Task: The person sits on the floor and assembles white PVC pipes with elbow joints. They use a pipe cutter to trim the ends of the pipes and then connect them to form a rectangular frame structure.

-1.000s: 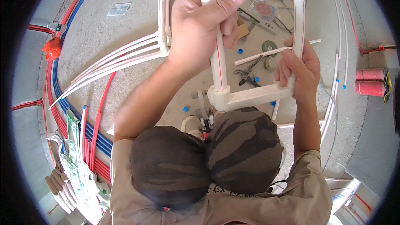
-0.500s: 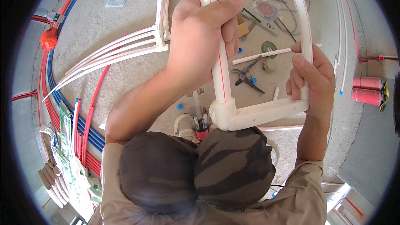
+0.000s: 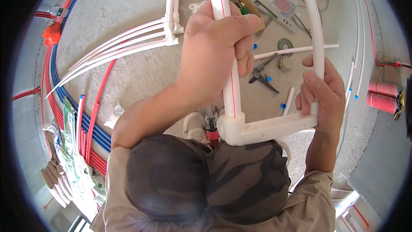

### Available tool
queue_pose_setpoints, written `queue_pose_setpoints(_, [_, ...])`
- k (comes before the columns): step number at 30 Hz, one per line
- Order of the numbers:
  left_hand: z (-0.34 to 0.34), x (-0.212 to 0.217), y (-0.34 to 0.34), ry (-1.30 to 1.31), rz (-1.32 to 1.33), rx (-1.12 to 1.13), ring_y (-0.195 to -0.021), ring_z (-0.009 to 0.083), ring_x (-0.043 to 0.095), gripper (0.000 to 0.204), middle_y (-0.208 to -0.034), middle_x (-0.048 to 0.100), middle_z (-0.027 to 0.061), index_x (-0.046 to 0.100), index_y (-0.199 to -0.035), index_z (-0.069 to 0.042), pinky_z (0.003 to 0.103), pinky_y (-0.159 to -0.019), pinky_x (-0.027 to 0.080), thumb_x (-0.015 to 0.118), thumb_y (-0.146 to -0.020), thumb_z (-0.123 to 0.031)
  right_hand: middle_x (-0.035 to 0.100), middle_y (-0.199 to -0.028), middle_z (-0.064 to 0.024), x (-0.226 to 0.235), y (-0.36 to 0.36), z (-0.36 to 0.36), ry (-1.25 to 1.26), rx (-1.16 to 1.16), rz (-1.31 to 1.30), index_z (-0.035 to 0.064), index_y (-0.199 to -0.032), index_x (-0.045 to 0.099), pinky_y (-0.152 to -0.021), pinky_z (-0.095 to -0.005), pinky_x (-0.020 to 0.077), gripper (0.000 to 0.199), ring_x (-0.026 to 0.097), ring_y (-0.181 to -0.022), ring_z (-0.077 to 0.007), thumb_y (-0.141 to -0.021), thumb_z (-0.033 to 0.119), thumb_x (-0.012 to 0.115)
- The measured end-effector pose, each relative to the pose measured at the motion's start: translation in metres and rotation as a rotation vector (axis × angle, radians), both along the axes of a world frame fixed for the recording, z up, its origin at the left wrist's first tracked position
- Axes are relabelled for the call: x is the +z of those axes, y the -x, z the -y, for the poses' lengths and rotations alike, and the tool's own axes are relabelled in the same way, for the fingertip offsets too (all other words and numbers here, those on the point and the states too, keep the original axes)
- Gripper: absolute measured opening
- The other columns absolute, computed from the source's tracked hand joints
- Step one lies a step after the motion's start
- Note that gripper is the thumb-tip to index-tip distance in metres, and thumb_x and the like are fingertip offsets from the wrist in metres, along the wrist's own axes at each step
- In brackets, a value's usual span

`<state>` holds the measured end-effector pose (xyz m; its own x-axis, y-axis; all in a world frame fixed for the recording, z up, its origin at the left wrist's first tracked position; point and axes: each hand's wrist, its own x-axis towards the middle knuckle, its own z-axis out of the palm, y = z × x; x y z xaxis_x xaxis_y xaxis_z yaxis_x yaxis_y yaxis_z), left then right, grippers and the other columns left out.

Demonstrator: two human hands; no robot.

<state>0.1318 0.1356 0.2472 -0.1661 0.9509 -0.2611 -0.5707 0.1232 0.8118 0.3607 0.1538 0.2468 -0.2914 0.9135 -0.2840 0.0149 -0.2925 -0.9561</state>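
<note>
My left hand (image 3: 221,49) is closed in a fist around a white plastic pipe (image 3: 230,94) with a red stripe. The pipe's lower end sits in the elbow of a white double-elbow fitting (image 3: 277,129), just above my knees. A second white pipe (image 3: 316,30) rises from the fitting's right end. My right hand (image 3: 324,86) wraps round that pipe low down, its fingers touching the fitting's end. Both pipes run out of the top of the view. Part of each is hidden by my fingers.
Pipe cutters (image 3: 264,75), a grinding disc (image 3: 285,46) and a cardboard box (image 3: 257,7) lie on the floor ahead. Joined white pipes (image 3: 128,38) spread at the left, near red and blue pipes (image 3: 81,120). Two red cylinders (image 3: 382,95) stand at the right.
Both hands keep their grip on the pipes. Pipes, fitting and hands sit slightly lower and farther right in the picture. More of the cardboard box shows behind my left hand.
</note>
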Motion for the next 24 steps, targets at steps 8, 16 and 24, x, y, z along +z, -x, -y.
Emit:
queue_pose_setpoints(8, [0.002,0.004,-0.004,-0.038,0.005,-0.057,-0.042,0.0107,0.04,0.019,-0.06,0.043,-0.0008,0.047,-0.085,-0.011,0.028,-0.043,0.035,0.059,-0.099,-0.01,0.046,-0.059,0.0026,0.005,0.001,0.006,-0.033,-0.047,0.056,-0.0027,-0.125,0.053,-0.044,-0.023,0.0439,0.029,0.046,-0.04,-0.0069,-0.101,0.012,0.056])
queue_pose_setpoints(16, [0.004,0.007,-0.008,-0.019,0.007,-0.089,-0.042,0.0106,0.04,0.021,-0.061,0.043,-0.0005,0.046,-0.083,-0.011,0.028,-0.043,0.036,0.06,-0.099,-0.01,0.046,-0.059,0.0025,0.008,0.0,0.01,-0.073,-0.067,0.061,-0.0039,-0.126,0.052,-0.044,-0.0225,0.0433,0.03,0.046,-0.04,-0.0066,-0.102,0.013,0.056])
queue_pose_setpoints(24, [0.008,0.007,-0.007,-0.035,-0.029,-0.071,-0.042,0.0104,0.041,0.018,-0.063,0.045,0.0001,0.047,-0.087,-0.01,0.028,-0.044,0.037,0.06,-0.099,-0.011,0.045,-0.059,0.0025,-0.001,0.0,0.013,-0.109,-0.081,0.035,-0.0046,-0.126,0.051,-0.043,-0.0236,0.0426,0.031,0.044,-0.039,-0.0068,-0.101,0.014,0.056])
